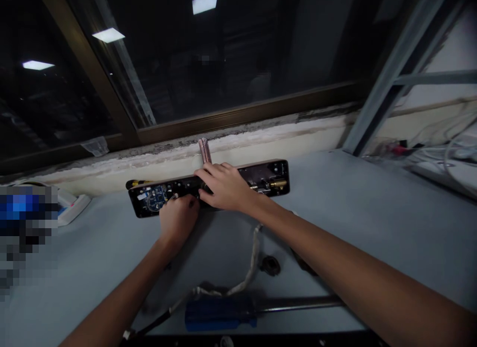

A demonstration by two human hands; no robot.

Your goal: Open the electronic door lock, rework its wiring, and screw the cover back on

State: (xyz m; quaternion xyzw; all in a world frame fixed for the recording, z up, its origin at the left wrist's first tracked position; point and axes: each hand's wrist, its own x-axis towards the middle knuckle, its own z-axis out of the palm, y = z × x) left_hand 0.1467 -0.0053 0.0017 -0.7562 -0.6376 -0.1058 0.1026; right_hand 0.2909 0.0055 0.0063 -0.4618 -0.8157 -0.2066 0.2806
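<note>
A long black housing (182,188) stands on its long side near the wall, its open inside facing me. A blue circuit board (155,198) sits in its left end and a brass-coloured cylinder (278,183) in its right end. My right hand (229,188) grips the housing near its middle, the fingers curled over the top edge. Closed at the lower edge, left of the middle, is my left hand (179,217); its fingertips are hidden, so what they pinch does not show.
A blue-handled screwdriver (219,313) lies across the near side of the grey table (372,217). Behind it run a wrapped cable (254,252) and a small dark ring-shaped part (270,265). Tangled white cables (439,153) lie at right, beyond a metal frame (395,83).
</note>
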